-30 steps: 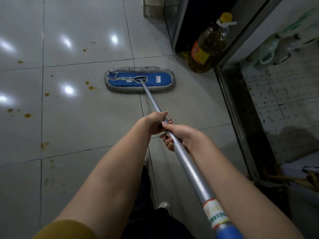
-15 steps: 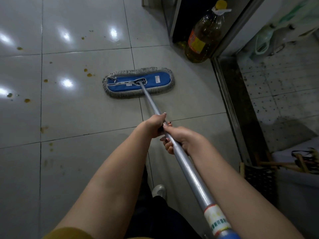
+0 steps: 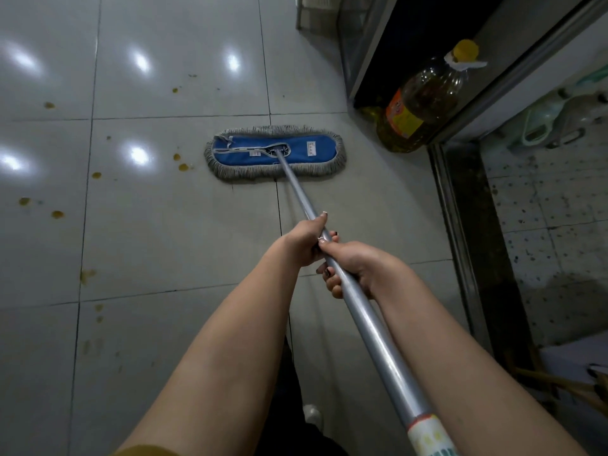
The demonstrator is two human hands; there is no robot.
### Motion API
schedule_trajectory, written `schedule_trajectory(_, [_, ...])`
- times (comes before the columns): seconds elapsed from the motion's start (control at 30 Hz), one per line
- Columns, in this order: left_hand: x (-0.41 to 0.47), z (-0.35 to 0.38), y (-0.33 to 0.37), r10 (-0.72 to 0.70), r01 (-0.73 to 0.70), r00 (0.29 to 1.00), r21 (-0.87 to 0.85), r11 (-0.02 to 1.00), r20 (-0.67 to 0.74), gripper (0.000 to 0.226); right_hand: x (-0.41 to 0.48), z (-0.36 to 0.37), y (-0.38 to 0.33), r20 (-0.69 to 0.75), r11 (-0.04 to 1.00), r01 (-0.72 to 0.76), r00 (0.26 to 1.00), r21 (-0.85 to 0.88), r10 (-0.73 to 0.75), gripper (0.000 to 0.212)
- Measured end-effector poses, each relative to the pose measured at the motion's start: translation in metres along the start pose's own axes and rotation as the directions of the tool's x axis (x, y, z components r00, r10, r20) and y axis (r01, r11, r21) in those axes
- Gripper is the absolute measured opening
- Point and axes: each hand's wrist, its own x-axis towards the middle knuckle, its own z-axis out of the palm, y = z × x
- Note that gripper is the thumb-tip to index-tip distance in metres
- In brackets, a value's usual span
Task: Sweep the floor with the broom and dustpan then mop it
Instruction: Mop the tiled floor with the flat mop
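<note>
A flat mop with a blue pad and grey fringe [image 3: 274, 153] lies flat on the grey tiled floor [image 3: 164, 225] ahead of me. Its silver handle [image 3: 365, 311] runs back toward my right side. My left hand [image 3: 304, 240] grips the handle higher up toward the pad. Just behind it, my right hand [image 3: 350, 266] grips the same handle, fingers curled under it. Several yellow-brown spots [image 3: 182, 166] mark the tiles left of the pad.
A large bottle of yellow oil [image 3: 424, 103] stands at the foot of a dark cabinet [image 3: 394, 44] right of the mop. A metal door threshold [image 3: 457, 241] leads to a speckled tiled floor [image 3: 552, 205] on the right. My shoe [image 3: 312, 414] shows below.
The mop pad has slid slightly forward and right, back toward the oil bottle, after being drawn nearer. Both hands kept their grip on the handle.
</note>
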Motion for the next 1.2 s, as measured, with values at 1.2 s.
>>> schedule_trajectory(1.2, [0.039,0.177,0.042,0.028,-0.058,0.984,-0.164,0.985,-0.178,0.031,-0.030,-0.200,-0.091,0.163,0.918,0.060,0.987,-0.392,0.005,0.015])
